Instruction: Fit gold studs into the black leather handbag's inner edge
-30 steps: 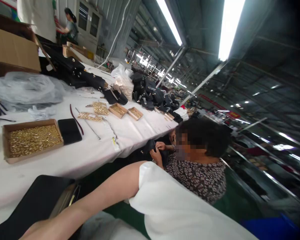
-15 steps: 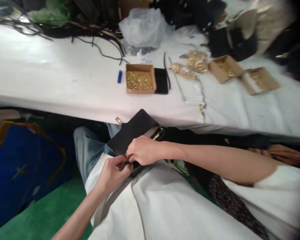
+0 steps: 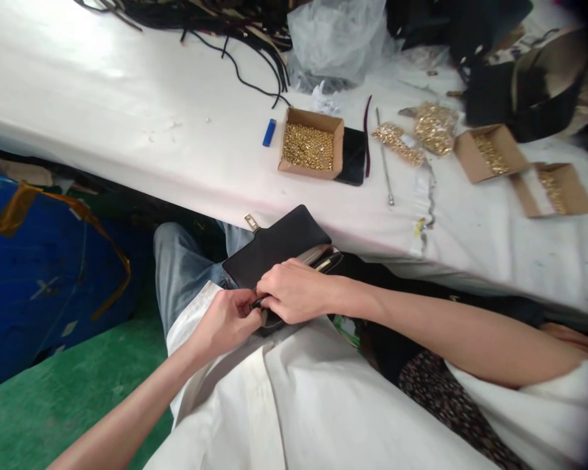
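A small black handbag [image 3: 280, 243] lies on my lap, its flap folded back toward the table. A gold clasp [image 3: 251, 222] sticks out from the flap's edge. My left hand [image 3: 235, 318] pinches the left end of the bag's opening, where a thin dark piece [image 3: 257, 303] shows between the fingertips. Right beside it, my right hand [image 3: 294, 292] is closed on the same end, its fingers bent down over the opening. What exactly lies under those fingers is hidden. Past my right wrist, a gold zip [image 3: 325, 264] shows at the bag's other end.
On the white table [image 3: 191, 163] stands a cardboard box [image 3: 310, 173] of small gold studs. A blue lighter [image 3: 269, 132], a metal rod [image 3: 385, 160], bagged gold parts [image 3: 436, 127] and smaller boxes [image 3: 490, 153] lie around it. A blue container [image 3: 39, 281] stands at left.
The view has shifted and tilted, so the table's things appear farther right. Both hands stay together at the same end of the bag, with little change in their grip.
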`<state>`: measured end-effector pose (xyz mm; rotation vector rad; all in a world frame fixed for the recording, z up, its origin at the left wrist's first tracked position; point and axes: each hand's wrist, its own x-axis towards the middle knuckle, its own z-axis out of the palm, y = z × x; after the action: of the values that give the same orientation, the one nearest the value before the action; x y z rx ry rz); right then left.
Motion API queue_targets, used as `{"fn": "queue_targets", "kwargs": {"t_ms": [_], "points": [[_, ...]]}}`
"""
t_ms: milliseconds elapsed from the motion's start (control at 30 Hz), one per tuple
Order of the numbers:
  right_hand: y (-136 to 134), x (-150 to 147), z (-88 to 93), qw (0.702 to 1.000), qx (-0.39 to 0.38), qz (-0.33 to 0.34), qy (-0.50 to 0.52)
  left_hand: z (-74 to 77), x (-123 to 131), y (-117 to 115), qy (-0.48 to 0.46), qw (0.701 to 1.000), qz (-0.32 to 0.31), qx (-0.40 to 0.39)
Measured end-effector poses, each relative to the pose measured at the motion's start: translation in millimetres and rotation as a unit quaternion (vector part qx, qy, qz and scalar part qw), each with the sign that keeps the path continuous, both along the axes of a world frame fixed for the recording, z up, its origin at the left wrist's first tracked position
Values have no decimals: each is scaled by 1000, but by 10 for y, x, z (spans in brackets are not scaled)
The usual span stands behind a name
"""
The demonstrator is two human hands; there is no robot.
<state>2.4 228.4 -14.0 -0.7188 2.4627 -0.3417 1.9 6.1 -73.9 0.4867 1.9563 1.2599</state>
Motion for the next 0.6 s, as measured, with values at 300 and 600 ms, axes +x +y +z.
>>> {"fn": "queue_targets", "kwargs": {"t_ms": [300, 600], "points": [[-25, 50, -14, 999, -33, -12, 19, -56, 60, -50, -5, 1000, 2, 23], [39, -7, -57, 999, -32, 24, 5, -35, 4, 20, -43, 999, 2, 4]]}}
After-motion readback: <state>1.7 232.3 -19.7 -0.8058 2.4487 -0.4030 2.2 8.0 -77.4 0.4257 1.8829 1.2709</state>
